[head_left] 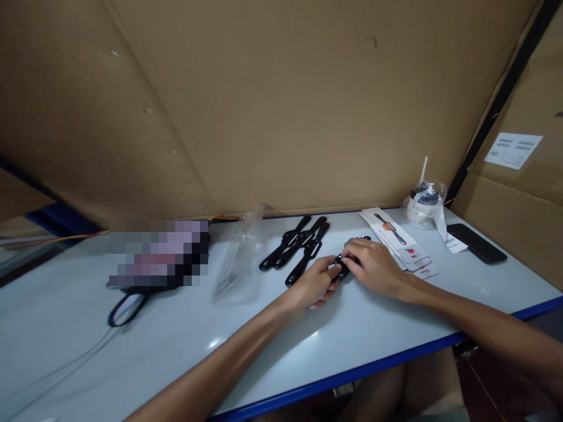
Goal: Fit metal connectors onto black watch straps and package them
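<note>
There, both hands met mid-table: left hand (317, 285) and right hand (373, 266) pinched one black strap (342, 267), near the straps (295, 246) and cards (402, 240); bare table (132, 351) stretched leftward, blue edge close.

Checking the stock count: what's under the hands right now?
Both hands, left hand and right hand, close over one black strap piece on the white table. Only its middle and far tip show; fingers cover the rest. Three more black straps lie just beyond.

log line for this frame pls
left hand: grips small black watch strap | right hand: same strap | loose black straps beside | white table
</note>
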A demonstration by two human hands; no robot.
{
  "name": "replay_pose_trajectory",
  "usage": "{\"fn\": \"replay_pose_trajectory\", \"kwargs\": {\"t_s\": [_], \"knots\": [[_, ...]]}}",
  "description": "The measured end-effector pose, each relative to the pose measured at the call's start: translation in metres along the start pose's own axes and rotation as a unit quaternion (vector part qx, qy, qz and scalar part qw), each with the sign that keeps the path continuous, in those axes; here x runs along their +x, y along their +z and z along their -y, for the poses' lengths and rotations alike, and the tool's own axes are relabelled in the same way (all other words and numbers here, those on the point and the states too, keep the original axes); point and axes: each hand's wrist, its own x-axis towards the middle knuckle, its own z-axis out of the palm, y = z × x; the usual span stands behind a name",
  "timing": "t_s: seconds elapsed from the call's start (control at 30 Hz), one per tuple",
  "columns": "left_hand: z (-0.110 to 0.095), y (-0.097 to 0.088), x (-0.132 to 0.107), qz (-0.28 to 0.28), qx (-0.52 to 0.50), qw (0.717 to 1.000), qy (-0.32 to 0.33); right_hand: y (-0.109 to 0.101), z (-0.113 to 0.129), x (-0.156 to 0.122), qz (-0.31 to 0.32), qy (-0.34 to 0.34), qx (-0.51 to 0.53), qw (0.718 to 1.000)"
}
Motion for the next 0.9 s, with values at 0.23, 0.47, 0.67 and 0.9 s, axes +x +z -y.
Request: {"fn": "replay_pose_trajectory", "kwargs": {"t_s": [0.23,0.47,0.67,0.9], "knots": [[-0.002,-0.004,-0.002,0.016,-0.01,1.0,-0.006,0.002,-0.008,-0.002,-0.009,-0.049,0.048,0.998],[-0.006,-0.004,-0.006,0.022,-0.009,1.0,-0.011,0.005,-0.016,0.001,-0.026,-0.104,0.011,0.994],[-0.005,-0.004,-0.007,0.028,-0.009,1.0,-0.005,0.003,-0.012,0.004,-0.018,-0.051,0.075,0.996],[-0.004,-0.005,-0.006,0.029,-0.009,0.999,-0.013,-0.001,-0.004,0.006,-0.019,0.064,0.173,0.983]]}}
